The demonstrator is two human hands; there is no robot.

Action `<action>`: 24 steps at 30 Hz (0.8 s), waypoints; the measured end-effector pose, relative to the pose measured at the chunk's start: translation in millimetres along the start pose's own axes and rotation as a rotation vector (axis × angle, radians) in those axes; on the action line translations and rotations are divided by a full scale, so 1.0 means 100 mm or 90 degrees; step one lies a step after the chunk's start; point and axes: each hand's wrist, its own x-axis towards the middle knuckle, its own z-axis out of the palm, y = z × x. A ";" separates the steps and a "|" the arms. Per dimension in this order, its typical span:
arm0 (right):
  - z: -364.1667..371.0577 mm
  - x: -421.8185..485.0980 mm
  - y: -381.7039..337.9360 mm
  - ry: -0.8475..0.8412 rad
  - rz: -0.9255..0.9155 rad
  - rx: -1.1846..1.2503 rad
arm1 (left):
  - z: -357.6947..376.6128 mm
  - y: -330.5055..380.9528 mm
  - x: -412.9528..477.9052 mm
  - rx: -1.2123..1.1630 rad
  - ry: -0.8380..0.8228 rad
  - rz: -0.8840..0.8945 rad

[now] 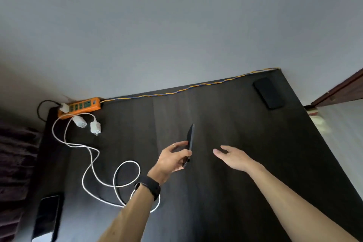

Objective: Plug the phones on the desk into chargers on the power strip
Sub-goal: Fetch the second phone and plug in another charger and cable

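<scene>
1. The held phone (190, 143) sits mid-desk, just left of centre, lifted clear of the desk (225, 192) and turned on edge so only its thin side shows; its long axis runs from about 6 o'clock up to 12 o'clock, top end leaning a touch toward 1; which end carries the port I cannot tell.
2. The left hand (173, 160) is clamped on that phone's lower half, thumb on the near face, fingers wrapped behind; the right hand (231, 158) is at 3 o'clock from it, just beside, fingers spread and slack, holding nothing.
3. Out at 10 o'clock lie two white charger bricks (88, 124), loose on the desk with prongs showing, not in the strip; their white cables (92, 163) loop down toward 7 o'clock and pass under the left wrist.
4. Beyond them, still 10 o'clock, the orange power strip (80, 106) hugs the wall; one white plug (64, 107) is seated at its left end, the other sockets look free.
5. A second phone (268, 92) lies flat at 2 o'clock near the far corner, long axis slanting from 11 to 5; a third phone (47, 216) lies flat at 8 o'clock by the left edge, long axis near vertical.
6. My read on progress: early; no phone shows a cable in it, two bricks need seating, three phones need connecting.
</scene>
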 end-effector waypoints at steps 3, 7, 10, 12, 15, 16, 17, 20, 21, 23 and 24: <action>0.11 -0.47 -0.30 -0.049 -0.076 0.308 | -0.02 -0.29 -0.50 0.023 -0.023 0.028; 0.61 -1.07 -0.46 -0.059 -0.158 0.354 | -0.11 -0.72 -1.13 0.150 0.005 0.076; 1.03 -1.28 -0.38 -0.012 -0.181 0.340 | -0.24 -1.02 -1.52 0.316 0.088 0.102; 1.29 -1.43 -0.38 -0.041 -0.180 0.334 | -0.38 -1.24 -1.76 0.414 0.138 0.119; 1.65 -1.63 -0.47 -0.076 -0.186 0.339 | -0.59 -1.57 -2.02 0.470 0.190 0.145; 1.79 -1.71 -0.52 -0.093 -0.190 0.335 | -0.67 -1.67 -2.12 0.466 0.204 0.147; 1.92 -1.77 -0.57 -0.111 -0.196 0.331 | -0.74 -1.74 -2.19 0.456 0.217 0.149; 2.31 -1.88 -0.74 -0.150 -0.214 0.299 | -1.03 -1.95 -2.36 0.433 0.270 0.160; 2.43 -1.90 -0.80 -0.157 -0.218 0.291 | -1.13 -2.01 -2.39 0.426 0.286 0.163; 2.66 -1.92 -0.93 -0.164 -0.227 0.274 | -1.37 -2.12 -2.43 0.412 0.304 0.148; 2.78 -1.91 -1.01 -0.164 -0.228 0.262 | -1.51 -2.17 -2.45 0.413 0.306 0.137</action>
